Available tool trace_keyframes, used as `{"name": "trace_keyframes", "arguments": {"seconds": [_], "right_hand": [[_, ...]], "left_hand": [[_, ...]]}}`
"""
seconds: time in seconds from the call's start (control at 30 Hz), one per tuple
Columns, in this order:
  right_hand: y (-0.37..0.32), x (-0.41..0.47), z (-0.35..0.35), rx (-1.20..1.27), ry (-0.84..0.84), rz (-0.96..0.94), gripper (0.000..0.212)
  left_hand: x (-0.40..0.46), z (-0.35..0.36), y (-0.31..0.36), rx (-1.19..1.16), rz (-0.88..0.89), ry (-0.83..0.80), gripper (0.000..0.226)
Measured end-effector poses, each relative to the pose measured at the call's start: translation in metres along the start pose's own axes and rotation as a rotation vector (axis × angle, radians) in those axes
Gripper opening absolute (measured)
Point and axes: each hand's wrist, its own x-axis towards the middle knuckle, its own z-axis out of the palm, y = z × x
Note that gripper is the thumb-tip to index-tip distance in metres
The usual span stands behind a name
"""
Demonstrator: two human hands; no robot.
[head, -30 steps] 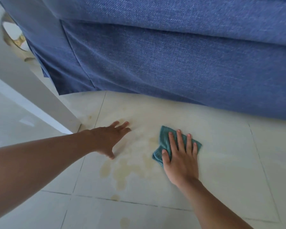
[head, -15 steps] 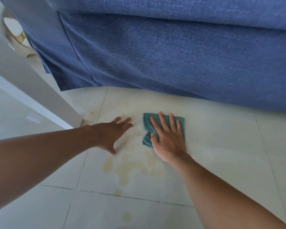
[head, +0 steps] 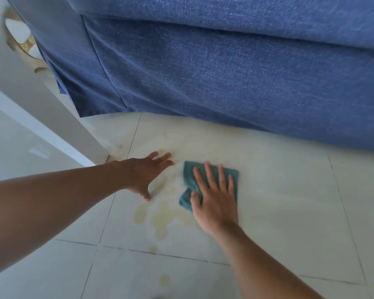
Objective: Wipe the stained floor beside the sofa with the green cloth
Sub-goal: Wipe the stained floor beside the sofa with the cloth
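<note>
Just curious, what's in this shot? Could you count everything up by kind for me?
Hands: 2, left hand and right hand
Cloths: 1, green cloth
Sofas: 1, blue sofa
Stained floor patches: 1, stain
Total: 5

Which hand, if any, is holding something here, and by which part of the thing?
The right hand presses the green cloth flat on the floor, palm and fingers spread over its middle, not gripping it. The left hand rests bare on the floor.
</note>
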Motion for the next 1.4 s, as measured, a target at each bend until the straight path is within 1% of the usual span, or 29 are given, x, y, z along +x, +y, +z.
{"name": "trace_keyframes", "arguments": {"seconds": [0.07, 0.1, 0.13, 0.2, 0.27, 0.3, 0.33, 0.37, 0.4, 0.47, 0.53, 0.6, 0.63, 0.7, 0.77, 0.8, 0.83, 0.87, 0.97, 1.0, 1.03, 1.07, 1.17, 1.27, 1.33, 1.4], "right_hand": [[0.026, -0.027, -0.001, -0.019, -0.034, -0.202, 0.067], [0.046, -0.032, -0.003, -0.048, -0.048, -0.243, 0.068], [0.065, -0.032, -0.005, -0.087, -0.055, -0.211, 0.069], [0.085, -0.015, -0.012, -0.127, -0.020, 0.008, 0.071], [0.075, 0.008, -0.013, -0.088, 0.018, 0.240, 0.073], [0.062, 0.015, -0.013, -0.063, 0.019, 0.295, 0.074], [0.048, 0.015, -0.011, -0.038, 0.012, 0.308, 0.074], [0.035, 0.009, -0.007, -0.022, 0.014, 0.269, 0.074], [0.023, -0.006, -0.003, -0.015, 0.009, 0.183, 0.074], [0.008, -0.050, 0.002, -0.021, -0.061, -0.060, 0.073], [0.016, -0.086, 0.001, -0.026, -0.128, -0.241, 0.075], [0.046, -0.085, -0.001, -0.057, -0.113, -0.300, 0.076], [0.059, -0.075, -0.003, -0.085, -0.096, -0.267, 0.076], [0.070, -0.049, -0.008, -0.111, -0.048, -0.097, 0.077], [0.054, -0.035, -0.006, -0.095, -0.024, 0.069, 0.077], [0.042, -0.037, -0.003, -0.079, -0.017, 0.099, 0.077], [0.030, -0.045, 0.001, -0.064, -0.026, 0.082, 0.077], [0.023, -0.058, 0.003, -0.049, -0.054, 0.004, 0.077], [0.038, -0.092, 0.001, -0.078, -0.182, -0.412, 0.078], [0.051, -0.092, -0.002, -0.107, -0.217, -0.509, 0.078], [0.064, -0.086, -0.006, -0.136, -0.233, -0.559, 0.079], [0.075, -0.077, -0.011, -0.154, -0.231, -0.566, 0.079], [0.099, -0.060, -0.026, -0.160, -0.255, -0.489, 0.078], [0.114, -0.077, -0.027, -0.171, -0.270, -0.489, 0.083], [0.112, -0.096, -0.025, -0.172, -0.292, -0.548, 0.089], [0.092, -0.110, -0.018, -0.171, -0.331, -0.699, 0.091]], "left_hand": [[0.000, -0.001, -0.001, -0.003, 0.003, 0.002, 0.120], [-0.001, -0.001, -0.001, -0.006, 0.002, 0.000, 0.120], [-0.001, -0.001, 0.000, -0.009, -0.001, 0.004, 0.119], [-0.001, -0.001, -0.001, 0.001, 0.000, 0.007, 0.116], [0.000, 0.000, -0.001, 0.020, 0.002, -0.003, 0.114], [0.000, 0.001, -0.001, 0.024, 0.000, -0.010, 0.115], [0.001, 0.002, -0.001, 0.026, 0.001, -0.012, 0.115], [0.002, 0.003, -0.001, 0.027, 0.004, -0.012, 0.116], [0.002, 0.003, -0.002, 0.026, 0.005, -0.013, 0.116], [0.003, 0.001, -0.004, 0.014, 0.008, -0.015, 0.116], [0.003, 0.001, -0.004, -0.016, 0.017, 0.002, 0.115], [0.001, 0.008, -0.004, -0.083, 0.012, 0.047, 0.113], [-0.001, 0.014, -0.005, -0.135, -0.004, 0.079, 0.112], [-0.006, 0.025, -0.009, -0.224, -0.039, 0.137, 0.108], [-0.013, 0.032, -0.016, -0.234, -0.052, 0.144, 0.107], [-0.017, 0.036, -0.020, -0.225, -0.052, 0.135, 0.107], [-0.019, 0.039, -0.022, -0.217, -0.051, 0.131, 0.107], [-0.020, 0.043, -0.023, -0.206, -0.050, 0.135, 0.108], [-0.021, 0.054, -0.022, -0.178, -0.051, 0.164, 0.107], [-0.022, 0.056, -0.022, -0.191, -0.050, 0.173, 0.106], [-0.022, 0.057, -0.022, -0.217, -0.052, 0.185, 0.105], [-0.022, 0.057, -0.023, -0.240, -0.055, 0.196, 0.105], [-0.022, 0.054, -0.021, -0.260, -0.067, 0.190, 0.104], [-0.021, 0.055, -0.018, -0.249, -0.082, 0.182, 0.104], [-0.021, 0.056, -0.019, -0.252, -0.080, 0.191, 0.104], [-0.021, 0.057, -0.021, -0.276, -0.073, 0.203, 0.105]]}}
